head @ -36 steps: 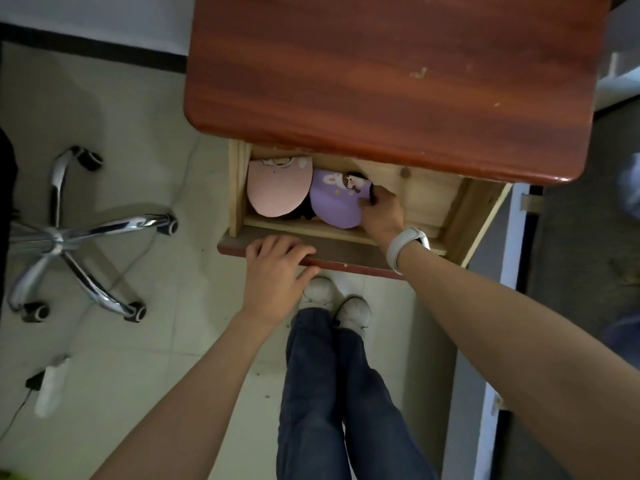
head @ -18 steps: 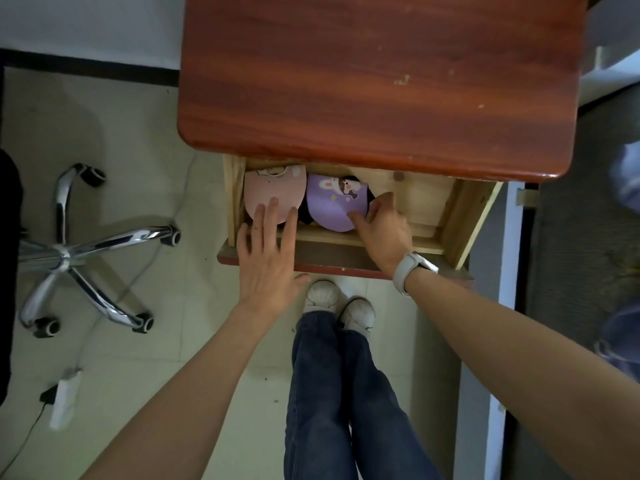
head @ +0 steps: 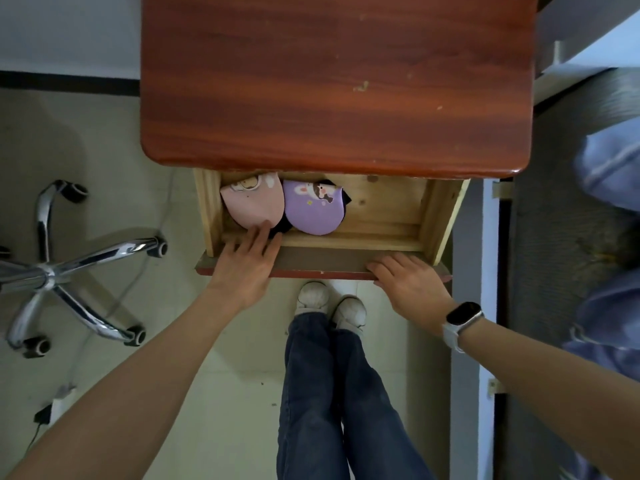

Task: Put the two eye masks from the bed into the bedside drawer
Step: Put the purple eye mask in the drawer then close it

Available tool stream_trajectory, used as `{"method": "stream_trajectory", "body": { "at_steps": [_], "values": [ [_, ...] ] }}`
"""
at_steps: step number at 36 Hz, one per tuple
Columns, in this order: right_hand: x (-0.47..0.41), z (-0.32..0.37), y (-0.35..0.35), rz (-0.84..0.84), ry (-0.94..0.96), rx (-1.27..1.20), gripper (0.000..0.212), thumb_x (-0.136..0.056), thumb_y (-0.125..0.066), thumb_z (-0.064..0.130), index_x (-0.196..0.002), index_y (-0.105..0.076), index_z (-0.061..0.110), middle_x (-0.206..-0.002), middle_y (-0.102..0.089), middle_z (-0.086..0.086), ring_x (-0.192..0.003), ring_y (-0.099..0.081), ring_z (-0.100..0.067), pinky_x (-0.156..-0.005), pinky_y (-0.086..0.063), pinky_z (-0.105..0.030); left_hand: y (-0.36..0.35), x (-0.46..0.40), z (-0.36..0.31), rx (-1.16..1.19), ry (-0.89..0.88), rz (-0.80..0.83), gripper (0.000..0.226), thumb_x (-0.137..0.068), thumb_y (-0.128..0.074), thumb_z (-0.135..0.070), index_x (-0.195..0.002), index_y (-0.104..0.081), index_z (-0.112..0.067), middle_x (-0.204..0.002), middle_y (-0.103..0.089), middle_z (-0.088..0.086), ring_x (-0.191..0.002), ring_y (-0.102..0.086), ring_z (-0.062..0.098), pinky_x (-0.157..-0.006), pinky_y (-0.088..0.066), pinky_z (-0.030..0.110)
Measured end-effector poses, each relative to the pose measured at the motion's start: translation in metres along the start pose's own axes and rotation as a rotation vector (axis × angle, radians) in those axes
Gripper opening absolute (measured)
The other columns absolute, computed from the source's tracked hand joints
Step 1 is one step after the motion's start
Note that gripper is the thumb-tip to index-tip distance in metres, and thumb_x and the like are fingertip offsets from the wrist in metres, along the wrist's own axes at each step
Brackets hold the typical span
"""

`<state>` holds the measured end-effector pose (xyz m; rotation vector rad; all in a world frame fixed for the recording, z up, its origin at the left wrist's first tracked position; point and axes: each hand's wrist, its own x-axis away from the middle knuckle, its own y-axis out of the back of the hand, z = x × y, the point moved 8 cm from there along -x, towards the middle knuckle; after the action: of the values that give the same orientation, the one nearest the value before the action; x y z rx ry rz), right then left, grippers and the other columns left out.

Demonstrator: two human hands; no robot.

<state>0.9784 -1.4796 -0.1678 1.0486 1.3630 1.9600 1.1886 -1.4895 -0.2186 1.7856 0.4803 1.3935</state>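
The wooden drawer (head: 388, 216) of the red-brown bedside table (head: 332, 84) stands pulled out. Inside, at its left end, a pink eye mask (head: 254, 206) and a purple eye mask (head: 313, 209) lie side by side, their far ends hidden under the tabletop. My left hand (head: 247, 263) lies flat over the drawer front, fingers spread, fingertips touching the pink mask's near edge. My right hand (head: 410, 284), a watch on its wrist, rests on the right part of the drawer front with fingers curled over its edge, holding no mask.
A chrome office-chair base (head: 69, 265) with castors stands on the tiled floor at the left. My legs and white shoes (head: 329, 303) are directly below the drawer. The bed with blue bedding (head: 609, 168) runs along the right. A white plug and cable (head: 55, 407) lie low left.
My right hand has let go of the purple mask, left the drawer and come to rest on the right of the drawer front. My left hand slid forward until its fingertips touched the pink mask.
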Motion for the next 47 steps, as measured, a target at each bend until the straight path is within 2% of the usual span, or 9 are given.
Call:
{"method": "stream_trajectory", "body": {
  "at_steps": [13, 18, 21, 26, 29, 34, 37, 39, 47],
  "values": [
    [0.009, 0.007, 0.039, -0.109, 0.091, 0.083, 0.030, -0.070, -0.072, 0.009, -0.099, -0.066, 0.006, -0.089, -0.073, -0.009, -0.075, -0.069, -0.023, -0.063, -0.058, -0.032, 0.040, 0.016, 0.004, 0.091, -0.063, -0.037, 0.070, -0.091, -0.047, -0.033, -0.147, -0.007, -0.021, -0.158, -0.013, 0.008, -0.140, -0.026, 0.024, -0.106, -0.033, 0.041],
    [0.006, 0.003, 0.060, -0.114, 0.101, 0.147, 0.031, -0.076, -0.067, 0.012, -0.106, -0.062, 0.008, -0.094, -0.072, -0.007, -0.082, -0.067, -0.024, -0.072, -0.056, -0.036, 0.071, 0.023, 0.009, 0.102, -0.110, -0.101, 0.068, -0.088, -0.053, -0.033, -0.145, -0.020, -0.019, -0.153, -0.027, 0.012, -0.134, -0.037, 0.027, -0.102, -0.038, 0.042],
    [0.002, -0.005, 0.074, -0.160, 0.082, 0.215, 0.031, -0.081, -0.059, 0.015, -0.112, -0.057, 0.010, -0.111, -0.068, -0.009, -0.105, -0.062, -0.027, -0.091, -0.051, -0.043, 0.087, 0.024, 0.010, 0.103, -0.111, -0.134, 0.064, -0.086, -0.058, -0.030, -0.142, -0.031, -0.016, -0.148, -0.037, 0.013, -0.129, -0.045, 0.029, -0.098, -0.042, 0.042],
    [-0.017, -0.034, 0.095, -0.168, -0.082, 0.346, 0.056, -0.087, -0.053, 0.028, -0.137, -0.033, 0.013, -0.144, -0.041, -0.015, -0.133, -0.039, -0.031, -0.108, -0.026, -0.060, 0.127, 0.017, 0.006, 0.104, -0.055, -0.352, 0.056, -0.065, -0.078, -0.013, -0.117, -0.059, -0.008, -0.106, -0.071, 0.015, -0.090, -0.067, 0.031, -0.077, -0.049, 0.040],
    [-0.029, -0.037, 0.101, -0.148, -0.104, 0.393, 0.067, -0.086, -0.052, 0.037, -0.142, -0.024, 0.011, -0.148, -0.035, -0.016, -0.136, -0.034, -0.031, -0.108, -0.024, -0.061, 0.143, 0.023, 0.007, -0.033, -0.007, -0.504, 0.049, -0.055, -0.083, -0.013, -0.100, -0.065, -0.010, -0.089, -0.071, 0.009, -0.082, -0.064, 0.030, -0.067, -0.047, 0.036],
    [-0.030, -0.037, 0.096, -0.142, -0.102, 0.406, 0.064, -0.088, -0.049, 0.036, -0.139, -0.027, 0.004, -0.146, -0.038, -0.015, -0.136, -0.033, -0.030, -0.106, -0.031, -0.059, 0.147, 0.032, 0.019, -0.072, 0.078, -0.664, 0.068, -0.055, -0.085, -0.031, -0.113, -0.055, -0.014, -0.117, -0.055, 0.017, -0.108, -0.047, 0.032, -0.081, -0.043, 0.047],
    [-0.033, -0.044, 0.100, -0.157, -0.131, 0.418, 0.067, -0.088, -0.050, 0.039, -0.139, -0.026, 0.003, -0.146, -0.038, -0.016, -0.136, -0.033, -0.030, -0.106, -0.029, -0.060, 0.154, 0.025, 0.020, -0.080, 0.055, -0.640, 0.096, -0.056, -0.084, -0.033, -0.137, -0.037, -0.014, -0.144, -0.037, 0.021, -0.133, -0.033, 0.038, -0.105, -0.028, 0.057],
    [-0.040, -0.051, 0.104, -0.159, -0.175, 0.397, 0.071, -0.086, -0.052, 0.042, -0.139, -0.027, 0.002, -0.146, -0.038, -0.017, -0.135, -0.035, -0.031, -0.106, -0.030, -0.060, 0.160, 0.016, 0.023, -0.029, 0.070, -0.587, 0.106, -0.058, -0.085, -0.028, -0.143, -0.024, -0.013, -0.150, -0.028, 0.022, -0.138, -0.025, 0.040, -0.109, -0.020, 0.062],
    [-0.065, -0.061, 0.122, -0.242, -0.217, 0.389, 0.058, -0.087, -0.054, 0.028, -0.138, -0.032, 0.009, -0.140, -0.048, -0.014, -0.129, -0.044, -0.032, -0.103, -0.036, -0.057, 0.174, -0.009, 0.036, 0.057, 0.148, -0.536, 0.097, -0.070, -0.077, -0.027, -0.146, -0.016, -0.017, -0.155, -0.020, 0.016, -0.142, -0.014, 0.037, -0.113, -0.010, 0.061]
  ]
}}
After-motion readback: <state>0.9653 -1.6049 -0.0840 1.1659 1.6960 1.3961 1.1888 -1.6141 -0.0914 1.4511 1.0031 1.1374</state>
